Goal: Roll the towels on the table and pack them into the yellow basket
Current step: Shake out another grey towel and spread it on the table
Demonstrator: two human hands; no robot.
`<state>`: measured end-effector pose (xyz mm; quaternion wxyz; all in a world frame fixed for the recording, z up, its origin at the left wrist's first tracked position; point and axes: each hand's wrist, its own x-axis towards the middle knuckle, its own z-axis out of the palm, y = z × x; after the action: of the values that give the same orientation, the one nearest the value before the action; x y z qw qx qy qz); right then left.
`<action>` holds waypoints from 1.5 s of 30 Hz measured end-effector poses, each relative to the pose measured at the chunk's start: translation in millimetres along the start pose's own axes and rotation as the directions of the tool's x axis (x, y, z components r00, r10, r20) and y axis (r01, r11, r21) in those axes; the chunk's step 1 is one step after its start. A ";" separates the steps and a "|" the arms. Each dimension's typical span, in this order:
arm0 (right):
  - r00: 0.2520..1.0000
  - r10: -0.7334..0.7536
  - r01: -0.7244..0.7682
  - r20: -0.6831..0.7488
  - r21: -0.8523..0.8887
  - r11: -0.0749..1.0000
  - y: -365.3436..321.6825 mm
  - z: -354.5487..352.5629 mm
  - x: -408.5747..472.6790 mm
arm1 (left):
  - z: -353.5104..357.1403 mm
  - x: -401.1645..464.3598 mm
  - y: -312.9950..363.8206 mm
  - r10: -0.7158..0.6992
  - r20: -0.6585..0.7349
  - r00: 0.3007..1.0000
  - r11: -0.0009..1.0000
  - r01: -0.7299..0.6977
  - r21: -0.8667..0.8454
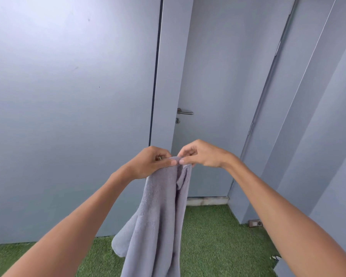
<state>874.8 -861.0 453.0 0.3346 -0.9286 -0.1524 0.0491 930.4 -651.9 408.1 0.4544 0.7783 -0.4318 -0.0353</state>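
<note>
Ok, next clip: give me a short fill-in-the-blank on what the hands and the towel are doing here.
1. Both hands pinch the top edge of a grey ____.
2. The towel hangs down between the left hand and the ____ hand.
3. The floor is covered in green ____.
4. Behind the right hand a door handle sits on a grey ____.

Missing: towel; right; grass; door

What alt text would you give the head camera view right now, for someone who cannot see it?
Two bare hands, left hand and right hand, pinch the top edge of a grey towel held up in the air, its length hanging down crumpled. Behind it are a grey door with a metal handle, grey walls and green artificial grass.
</note>
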 end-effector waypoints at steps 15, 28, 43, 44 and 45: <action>0.984 0.085 -0.097 -0.158 -0.072 0.993 11.8 1.9 -20.9 | -6.5 -20.7 -8.6 -0.094 0.046 0.994 0.996 0.094 0.002; 0.945 0.154 -0.220 -0.288 -0.213 0.952 20.3 -17.1 -35.2 | -11.9 -51.5 -42.0 -0.198 0.087 0.976 0.980 0.198 0.007; 0.981 0.173 -0.188 -0.087 -0.218 0.958 6.1 29.6 -30.5 | 0.6 -49.2 -23.9 -0.187 0.187 0.965 0.978 0.164 0.132; 0.977 0.180 -0.204 -0.116 -0.239 0.949 10.4 27.9 -35.8 | -1.5 -55.1 -29.8 -0.223 0.190 0.956 0.970 0.197 0.145; 0.970 0.193 -0.226 -0.148 -0.257 0.940 15.1 26.7 -42.0 | -2.7 -60.7 -34.1 -0.248 0.188 0.950 0.963 0.221 0.156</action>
<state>833.6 -869.1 422.3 0.2057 -0.9779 -0.0373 0.0068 915.5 -600.0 364.1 0.3468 0.8450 -0.3821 -0.1404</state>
